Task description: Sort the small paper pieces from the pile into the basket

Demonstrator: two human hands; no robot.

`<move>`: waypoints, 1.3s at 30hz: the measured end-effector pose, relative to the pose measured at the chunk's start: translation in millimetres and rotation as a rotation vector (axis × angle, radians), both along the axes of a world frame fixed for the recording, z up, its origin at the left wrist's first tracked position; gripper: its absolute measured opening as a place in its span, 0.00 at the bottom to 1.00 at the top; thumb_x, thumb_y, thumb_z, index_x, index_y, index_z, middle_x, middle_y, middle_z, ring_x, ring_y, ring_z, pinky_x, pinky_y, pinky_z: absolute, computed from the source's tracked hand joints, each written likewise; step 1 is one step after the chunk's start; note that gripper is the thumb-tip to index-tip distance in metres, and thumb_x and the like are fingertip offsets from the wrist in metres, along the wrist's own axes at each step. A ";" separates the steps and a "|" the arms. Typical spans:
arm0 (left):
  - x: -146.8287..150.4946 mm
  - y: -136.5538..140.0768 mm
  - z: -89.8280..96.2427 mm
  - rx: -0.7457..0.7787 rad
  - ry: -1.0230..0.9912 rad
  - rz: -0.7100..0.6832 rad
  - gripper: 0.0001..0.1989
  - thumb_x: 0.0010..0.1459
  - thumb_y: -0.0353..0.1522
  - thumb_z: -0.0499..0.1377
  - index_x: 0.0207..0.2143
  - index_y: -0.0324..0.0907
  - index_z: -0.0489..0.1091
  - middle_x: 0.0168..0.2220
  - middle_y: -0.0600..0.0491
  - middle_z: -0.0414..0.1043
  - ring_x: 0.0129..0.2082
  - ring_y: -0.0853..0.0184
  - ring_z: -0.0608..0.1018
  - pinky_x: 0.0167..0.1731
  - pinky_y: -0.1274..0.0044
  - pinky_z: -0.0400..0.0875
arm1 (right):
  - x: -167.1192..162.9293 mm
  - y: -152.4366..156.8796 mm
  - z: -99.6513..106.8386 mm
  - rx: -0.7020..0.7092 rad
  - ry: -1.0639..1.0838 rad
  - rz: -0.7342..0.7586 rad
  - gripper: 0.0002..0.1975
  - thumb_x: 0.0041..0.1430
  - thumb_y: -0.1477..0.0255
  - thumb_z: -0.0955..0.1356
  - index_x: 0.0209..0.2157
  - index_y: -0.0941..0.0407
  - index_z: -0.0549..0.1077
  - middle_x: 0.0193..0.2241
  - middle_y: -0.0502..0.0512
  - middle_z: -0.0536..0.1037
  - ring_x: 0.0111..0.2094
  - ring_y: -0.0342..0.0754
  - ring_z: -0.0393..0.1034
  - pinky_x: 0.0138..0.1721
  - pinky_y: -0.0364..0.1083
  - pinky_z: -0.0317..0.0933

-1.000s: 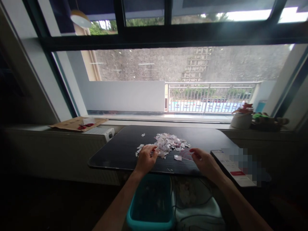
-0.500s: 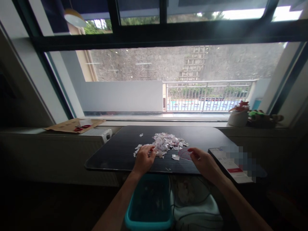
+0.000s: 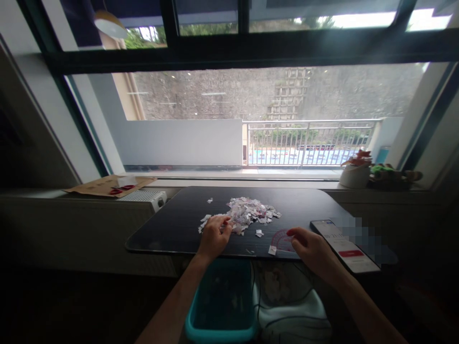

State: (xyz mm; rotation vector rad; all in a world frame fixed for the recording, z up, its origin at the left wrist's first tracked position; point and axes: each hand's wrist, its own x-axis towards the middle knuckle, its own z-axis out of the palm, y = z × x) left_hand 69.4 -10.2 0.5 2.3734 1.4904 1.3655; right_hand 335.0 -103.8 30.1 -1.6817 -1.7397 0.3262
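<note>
A heap of small torn paper scraps lies on the dark table. My left hand rests at the heap's near left side, fingers loosely bent and the thumb apart from them; nothing shows in its grasp. My right hand has its thumb and index finger closed at the right side of a clear protractor with pink markings, close to the table's near edge. One white scrap lies at the protractor's lower left corner. Another loose scrap lies between the heap and the protractor.
A phone lies right of my right hand. Below the table edge stands a turquoise bin beside a pale patterned container. Red-handled scissors lie on brown paper at left. A white pot stands on the sill.
My right hand has moved slightly right and towards me with the protractor. A scrap has come away from beside another and now lies at the protractor's corner. My left hand stays put.
</note>
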 end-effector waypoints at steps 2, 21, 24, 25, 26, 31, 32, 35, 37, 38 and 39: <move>0.1 -0.4 0.4 0.000 -0.003 -0.003 0.11 0.55 0.35 0.54 0.37 0.41 0.71 0.36 0.50 0.73 0.41 0.63 0.71 0.44 0.69 0.66 | 0.8 -1.5 -0.3 -0.010 0.006 0.015 0.16 0.50 0.68 0.60 0.37 0.55 0.74 0.26 0.52 0.76 0.26 0.46 0.69 0.28 0.44 0.59; -0.3 -0.3 -0.1 0.016 -0.008 0.000 0.10 0.54 0.36 0.54 0.36 0.43 0.71 0.35 0.51 0.72 0.40 0.63 0.72 0.43 0.70 0.67 | 3.5 -12.8 4.9 -0.026 0.003 0.087 0.14 0.50 0.69 0.60 0.35 0.54 0.74 0.24 0.49 0.76 0.24 0.45 0.67 0.27 0.42 0.58; 0.0 -0.7 0.6 0.019 -0.010 0.004 0.10 0.54 0.35 0.54 0.36 0.42 0.71 0.34 0.50 0.73 0.39 0.63 0.72 0.42 0.70 0.67 | -1.3 -6.2 8.4 0.014 -0.006 0.068 0.14 0.51 0.68 0.61 0.37 0.54 0.74 0.24 0.50 0.76 0.24 0.45 0.67 0.27 0.42 0.58; 0.1 -1.0 1.1 0.018 -0.008 0.003 0.10 0.54 0.35 0.54 0.36 0.42 0.71 0.34 0.50 0.73 0.39 0.63 0.72 0.42 0.70 0.67 | -4.0 -1.6 8.8 0.036 -0.005 0.060 0.15 0.52 0.67 0.60 0.38 0.54 0.73 0.25 0.50 0.76 0.25 0.45 0.68 0.27 0.42 0.59; 0.3 -1.3 1.5 0.017 -0.005 0.001 0.10 0.54 0.35 0.54 0.36 0.42 0.71 0.33 0.50 0.73 0.39 0.63 0.72 0.42 0.70 0.67 | -7.2 3.8 8.6 0.059 -0.005 0.053 0.15 0.53 0.67 0.60 0.38 0.54 0.73 0.25 0.51 0.76 0.25 0.45 0.68 0.28 0.42 0.59; 1.0 -2.4 2.7 0.011 -0.001 0.006 0.10 0.54 0.35 0.54 0.36 0.42 0.71 0.33 0.50 0.73 0.38 0.63 0.71 0.42 0.69 0.67 | -25.3 27.3 3.1 0.099 -0.035 0.022 0.16 0.53 0.68 0.60 0.40 0.55 0.73 0.27 0.53 0.77 0.28 0.46 0.70 0.30 0.42 0.59; 1.1 -2.4 2.7 0.010 -0.002 0.007 0.10 0.54 0.35 0.54 0.35 0.42 0.71 0.33 0.50 0.73 0.38 0.63 0.71 0.43 0.69 0.66 | -28.0 29.1 2.2 0.094 -0.036 0.041 0.16 0.53 0.68 0.60 0.40 0.55 0.74 0.26 0.52 0.77 0.28 0.46 0.70 0.29 0.42 0.59; 1.3 -2.2 2.2 0.012 -0.003 0.004 0.09 0.54 0.34 0.54 0.35 0.42 0.71 0.33 0.50 0.73 0.38 0.63 0.71 0.43 0.69 0.66 | -31.9 30.0 1.9 0.078 -0.007 0.107 0.16 0.52 0.69 0.60 0.39 0.54 0.74 0.25 0.51 0.76 0.26 0.45 0.69 0.29 0.41 0.59; 1.4 -2.2 2.2 0.014 -0.002 0.002 0.09 0.54 0.35 0.54 0.35 0.42 0.71 0.33 0.50 0.73 0.39 0.63 0.71 0.43 0.69 0.66 | -31.9 30.0 2.8 0.083 0.001 0.086 0.16 0.52 0.69 0.60 0.40 0.54 0.74 0.25 0.51 0.77 0.26 0.45 0.69 0.29 0.41 0.59; 1.4 -2.4 2.4 0.014 0.000 0.003 0.09 0.54 0.35 0.54 0.35 0.42 0.71 0.33 0.50 0.73 0.39 0.63 0.71 0.43 0.69 0.66 | -31.7 30.2 3.1 0.090 -0.006 0.059 0.16 0.52 0.69 0.60 0.40 0.54 0.74 0.25 0.51 0.77 0.27 0.45 0.69 0.29 0.42 0.59; 1.5 -2.7 2.6 0.013 0.001 0.003 0.10 0.54 0.35 0.54 0.35 0.42 0.71 0.33 0.50 0.73 0.39 0.63 0.71 0.43 0.69 0.66 | -31.6 30.6 3.3 0.094 -0.017 0.038 0.16 0.52 0.69 0.60 0.39 0.55 0.74 0.25 0.51 0.77 0.27 0.46 0.70 0.29 0.42 0.59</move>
